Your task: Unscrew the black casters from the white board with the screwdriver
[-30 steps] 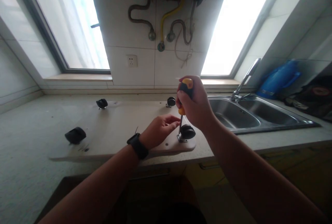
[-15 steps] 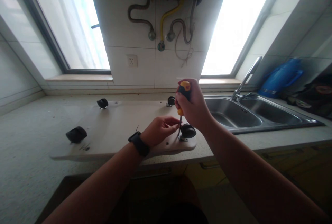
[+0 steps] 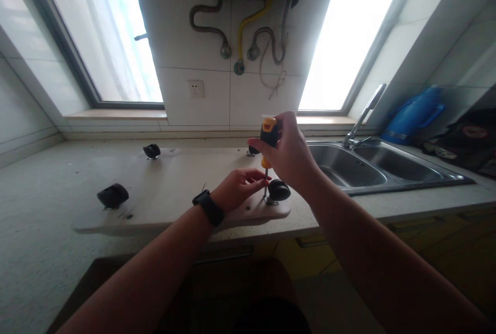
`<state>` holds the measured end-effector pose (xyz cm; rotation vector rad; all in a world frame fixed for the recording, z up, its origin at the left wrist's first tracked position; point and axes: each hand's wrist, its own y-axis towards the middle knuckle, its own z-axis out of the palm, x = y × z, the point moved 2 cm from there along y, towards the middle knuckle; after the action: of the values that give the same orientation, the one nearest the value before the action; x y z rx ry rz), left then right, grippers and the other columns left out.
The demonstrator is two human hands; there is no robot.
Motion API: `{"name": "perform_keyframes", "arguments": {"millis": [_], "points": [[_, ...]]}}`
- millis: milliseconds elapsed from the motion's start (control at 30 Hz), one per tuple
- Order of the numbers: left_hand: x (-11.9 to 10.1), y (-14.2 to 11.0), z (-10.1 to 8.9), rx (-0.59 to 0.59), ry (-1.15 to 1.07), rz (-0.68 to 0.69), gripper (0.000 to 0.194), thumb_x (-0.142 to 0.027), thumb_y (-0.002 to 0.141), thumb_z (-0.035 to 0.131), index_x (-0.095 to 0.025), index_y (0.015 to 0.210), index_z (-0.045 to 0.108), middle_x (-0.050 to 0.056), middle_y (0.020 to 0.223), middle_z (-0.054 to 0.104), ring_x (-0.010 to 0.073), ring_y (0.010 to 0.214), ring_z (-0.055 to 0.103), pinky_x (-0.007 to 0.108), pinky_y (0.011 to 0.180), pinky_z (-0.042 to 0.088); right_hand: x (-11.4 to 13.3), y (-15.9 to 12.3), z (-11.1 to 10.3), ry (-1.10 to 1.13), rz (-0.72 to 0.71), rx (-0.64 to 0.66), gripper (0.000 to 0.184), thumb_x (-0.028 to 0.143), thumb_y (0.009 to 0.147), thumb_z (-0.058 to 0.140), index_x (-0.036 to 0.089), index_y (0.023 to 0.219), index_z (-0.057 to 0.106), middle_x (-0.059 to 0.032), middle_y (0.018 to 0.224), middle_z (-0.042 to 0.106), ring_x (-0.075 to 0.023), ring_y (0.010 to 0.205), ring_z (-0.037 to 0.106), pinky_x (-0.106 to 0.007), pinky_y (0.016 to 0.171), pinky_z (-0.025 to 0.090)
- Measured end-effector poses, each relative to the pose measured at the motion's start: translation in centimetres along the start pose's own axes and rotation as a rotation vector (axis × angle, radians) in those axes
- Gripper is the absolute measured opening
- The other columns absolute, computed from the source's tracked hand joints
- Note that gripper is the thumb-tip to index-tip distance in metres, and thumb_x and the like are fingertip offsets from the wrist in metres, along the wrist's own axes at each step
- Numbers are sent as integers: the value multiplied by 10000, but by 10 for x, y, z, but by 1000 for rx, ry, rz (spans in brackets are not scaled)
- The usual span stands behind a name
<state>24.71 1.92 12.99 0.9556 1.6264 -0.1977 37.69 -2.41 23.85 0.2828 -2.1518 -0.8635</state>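
Observation:
A pale board (image 3: pixel 186 184) lies on the counter with small black caster wheels at its corners. My right hand (image 3: pixel 289 156) is closed round the yellow-and-black handle of a screwdriver (image 3: pixel 267 135), held upright with its tip at the base of the near right caster (image 3: pixel 279 190). My left hand (image 3: pixel 238 188), with a black watch on the wrist, pinches the screwdriver's shaft just left of that caster and rests on the board. What its fingertips hold besides the shaft is too small to see.
Three more casters sit at the near left (image 3: pixel 112 195), far left (image 3: pixel 152 150) and far right (image 3: pixel 252 150) corners of the board. A steel double sink (image 3: pixel 380 169) with a tap (image 3: pixel 362 120) lies to the right, a blue jug (image 3: pixel 413 114) behind it. Pipes hang on the tiled wall.
My right hand has loosened and shifted its grip on the screwdriver handle, which now stands slightly further left. The left hand stays pinched at the shaft.

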Motion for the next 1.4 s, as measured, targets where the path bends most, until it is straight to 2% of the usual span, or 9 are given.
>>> {"name": "perform_keyframes", "arguments": {"millis": [133, 300, 467, 633, 933, 1100, 1167, 1267, 1400], "points": [[-2, 0, 2, -3, -22, 32, 249, -357, 953, 647, -155, 1052, 752, 94, 1031, 766, 203, 938, 687, 342, 864, 512, 7, 1, -4, -173, 32, 5, 535, 492, 745, 783, 244, 1005, 387, -78, 995, 604, -226, 840, 563, -404, 712, 443], [-12, -4, 3, -42, 34, 16, 194, -316, 945, 654, -149, 982, 745, 86, 979, 773, 198, 902, 692, 351, 878, 511, 9, 7, -12, -215, -19, 49, 471, 652, 810, 659, 235, 905, 464, -56, 869, 621, -185, 732, 536, -371, 649, 405], [-16, -5, 5, -55, 108, 13, 187, -307, 952, 640, -150, 975, 740, 75, 948, 767, 194, 873, 685, 343, 845, 509, 13, 15, -23, -232, -15, 64, 409, 533, 712, 800, 221, 840, 568, -29, 772, 649, -163, 658, 536, -361, 604, 411], [-11, -3, 7, -48, 183, 39, 194, -324, 954, 636, -165, 968, 745, 62, 930, 766, 190, 842, 672, 337, 803, 503, 13, 16, -29, -251, 15, 93, 400, 486, 665, 841, 202, 881, 660, -37, 756, 676, -171, 642, 571, -373, 589, 456], [-8, -2, 10, -39, 202, 44, 224, -361, 947, 647, -159, 949, 745, 61, 904, 762, 183, 798, 661, 331, 761, 508, 5, 17, -40, -84, -2, 284, 375, 364, 754, 773, 202, 1081, 691, -89, 998, 741, -240, 859, 692, -456, 793, 587], [-4, -3, 10, -13, 124, 66, 270, -319, 962, 630, -175, 1168, 728, 107, 1138, 759, 201, 945, 691, 365, 871, 519, 4, 18, -40, -4, -61, 453, 388, 311, 840, 668, 236, 1218, 623, -84, 1141, 723, -239, 1003, 682, -450, 900, 576], [-4, -3, 10, -14, 99, 68, 258, -305, 963, 626, -168, 1151, 739, 111, 1127, 765, 209, 968, 694, 374, 901, 513, 4, 19, -36, -38, -55, 437, 347, 312, 861, 635, 237, 1200, 615, -83, 1094, 721, -230, 937, 677, -432, 830, 574], [-9, -4, 8, -37, 108, 41, 206, -301, 942, 652, -146, 1018, 764, 102, 993, 784, 213, 897, 699, 368, 870, 515, 8, 20, -28, -210, -83, 324, 286, 417, 883, 618, 230, 1099, 625, -78, 942, 695, -218, 785, 628, -408, 695, 522], [-18, -6, 7, -57, 114, 4, 187, -307, 932, 660, -152, 971, 757, 90, 958, 782, 208, 875, 699, 351, 841, 520, 20, 21, -24, -359, -124, 206, 385, 564, 795, 714, 227, 974, 667, -71, 869, 680, -209, 722, 590, -401, 648, 469]]}}
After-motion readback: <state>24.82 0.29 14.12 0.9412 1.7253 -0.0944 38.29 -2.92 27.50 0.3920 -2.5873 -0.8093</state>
